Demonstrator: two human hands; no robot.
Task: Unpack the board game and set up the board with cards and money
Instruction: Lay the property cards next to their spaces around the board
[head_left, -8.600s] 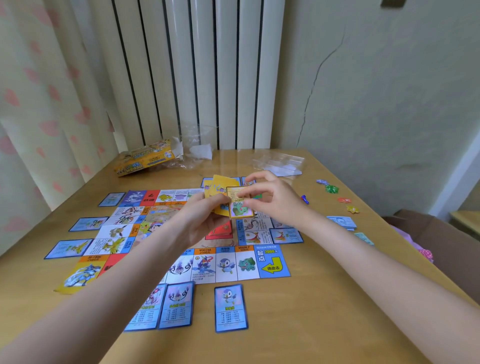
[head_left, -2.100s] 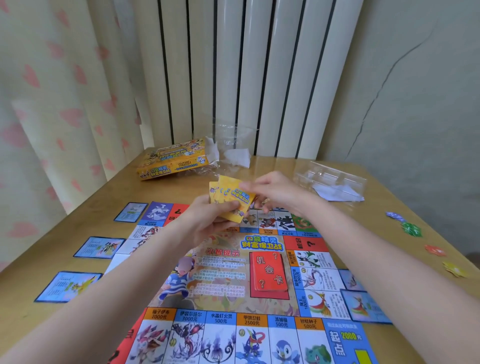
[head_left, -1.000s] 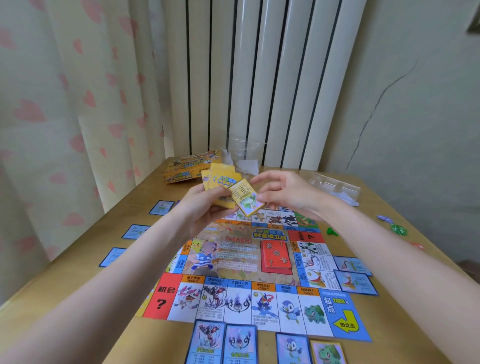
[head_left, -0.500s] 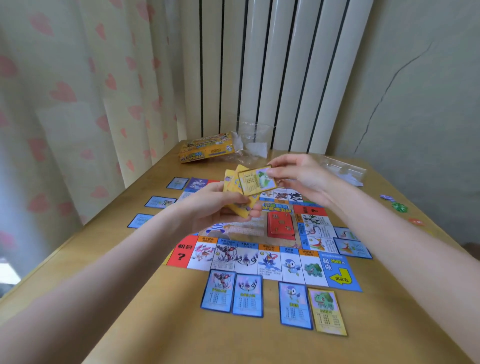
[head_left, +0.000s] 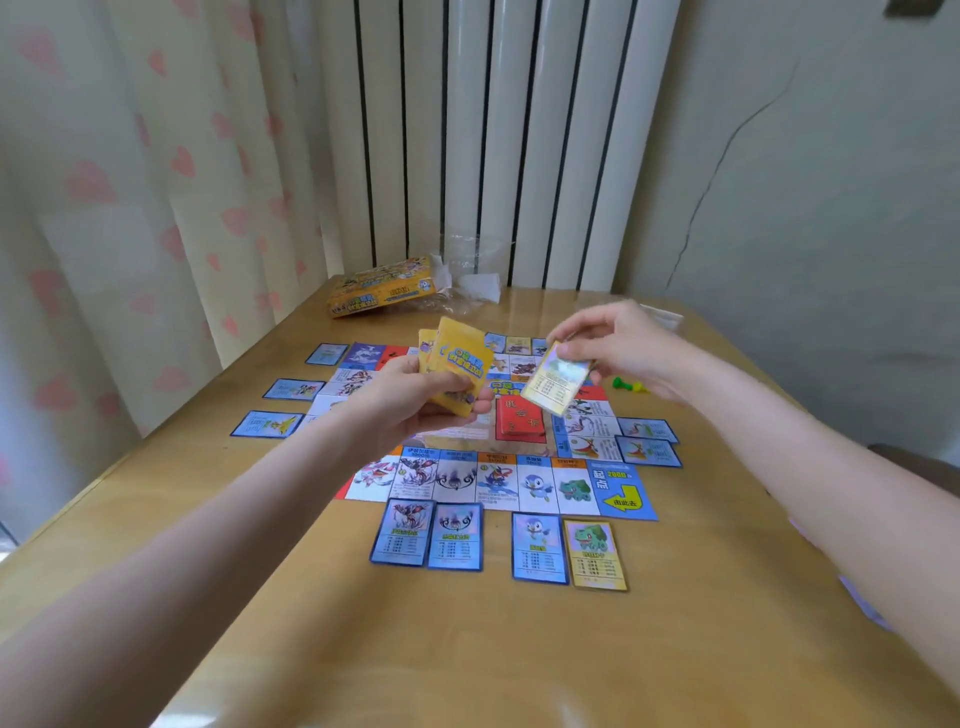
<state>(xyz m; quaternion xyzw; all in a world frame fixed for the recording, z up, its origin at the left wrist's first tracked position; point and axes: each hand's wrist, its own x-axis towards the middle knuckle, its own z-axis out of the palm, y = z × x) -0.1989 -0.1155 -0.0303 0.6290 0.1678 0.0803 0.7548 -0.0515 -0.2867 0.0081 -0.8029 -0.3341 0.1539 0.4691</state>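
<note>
From the head view, our left hand (head_left: 415, 400) grips the yellow deck (head_left: 460, 366) above the board (head_left: 623, 496) while our right hand (head_left: 618, 345) pinches one card (head_left: 556, 379), which we should lay flat beside its matching square.

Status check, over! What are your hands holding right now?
Left hand grips yellow card stack. Right hand pinches one card above the board. Nothing in the way.
</note>
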